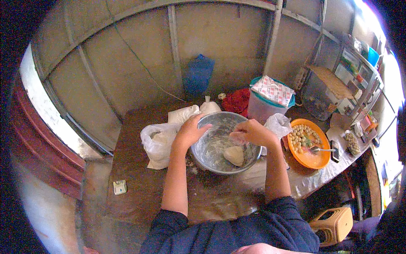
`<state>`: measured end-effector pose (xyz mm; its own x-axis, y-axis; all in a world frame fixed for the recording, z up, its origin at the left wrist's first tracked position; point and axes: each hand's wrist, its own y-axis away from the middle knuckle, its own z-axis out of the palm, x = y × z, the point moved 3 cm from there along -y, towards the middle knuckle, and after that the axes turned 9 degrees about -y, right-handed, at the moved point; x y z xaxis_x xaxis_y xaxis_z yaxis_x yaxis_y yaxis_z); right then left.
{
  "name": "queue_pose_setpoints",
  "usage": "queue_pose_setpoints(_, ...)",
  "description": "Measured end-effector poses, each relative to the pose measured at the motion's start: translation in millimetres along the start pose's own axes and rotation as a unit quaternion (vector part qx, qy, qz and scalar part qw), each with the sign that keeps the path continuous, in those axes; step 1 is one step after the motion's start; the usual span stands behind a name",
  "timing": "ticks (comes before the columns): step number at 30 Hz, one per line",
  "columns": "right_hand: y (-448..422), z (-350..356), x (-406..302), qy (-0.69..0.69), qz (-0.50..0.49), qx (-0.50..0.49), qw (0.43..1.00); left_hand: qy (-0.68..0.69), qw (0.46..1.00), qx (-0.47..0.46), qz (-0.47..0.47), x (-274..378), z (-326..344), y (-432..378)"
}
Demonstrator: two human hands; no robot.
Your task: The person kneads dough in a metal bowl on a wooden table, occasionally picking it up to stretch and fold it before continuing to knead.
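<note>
A metal mixing bowl [215, 163] dusted with flour stands on the table in front of me. A lump of pale dough [234, 156] lies in its lower right part. My left hand [193, 128] rests at the bowl's upper left rim, its thumb reaching inside. Over the right side of the bowl is my right hand [250, 131], fingers curled downward above the dough; whether they hold anything is hidden. Left of the bowl sits an open plastic bag of flour [158, 143], close to my left forearm.
An orange plate [309, 162] with many small dough balls and a metal spoon [322, 150] is at the right, beside a phone [335, 151]. Behind the bowl stand a lidded plastic bucket [261, 106] and a red cloth [236, 102]. A plastic stool [336, 225] is at lower right.
</note>
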<state>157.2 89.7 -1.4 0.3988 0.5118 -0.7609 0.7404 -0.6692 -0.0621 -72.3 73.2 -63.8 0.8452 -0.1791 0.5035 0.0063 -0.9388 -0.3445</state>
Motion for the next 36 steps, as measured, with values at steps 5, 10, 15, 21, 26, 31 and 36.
queue_pose_setpoints(5,-22.0,29.9,20.2,0.094,0.092,-0.217,0.967,-0.024,1.000,-0.008,-0.005,-8.5,23.9,-7.6)
queue_pose_setpoints(10,-39.0,70.1,66.4,0.107,0.265,-0.436,0.853,-0.037,0.999,0.002,-0.035,-0.5,18.9,-0.1)
queue_pose_setpoints(15,-57.9,97.1,120.5,0.090,0.263,-0.510,0.814,-0.041,0.999,0.021,-0.016,2.0,20.3,-0.6)
queue_pose_setpoints(21,-72.4,108.7,122.3,0.040,0.328,-0.585,0.740,-0.051,0.998,0.027,-0.018,5.9,14.7,4.4)
queue_pose_setpoints(26,-73.9,114.0,136.8,0.037,0.311,-0.557,0.769,-0.026,0.999,0.021,-0.022,3.8,18.7,2.8)
queue_pose_setpoints(31,-67.5,118.0,140.1,0.078,0.275,-0.510,0.812,-0.054,0.998,0.020,-0.039,11.2,18.9,1.9)
queue_pose_setpoints(36,-39.4,102.6,84.1,0.183,0.078,-0.382,0.903,-0.083,0.995,0.006,-0.061,7.3,16.2,3.6)
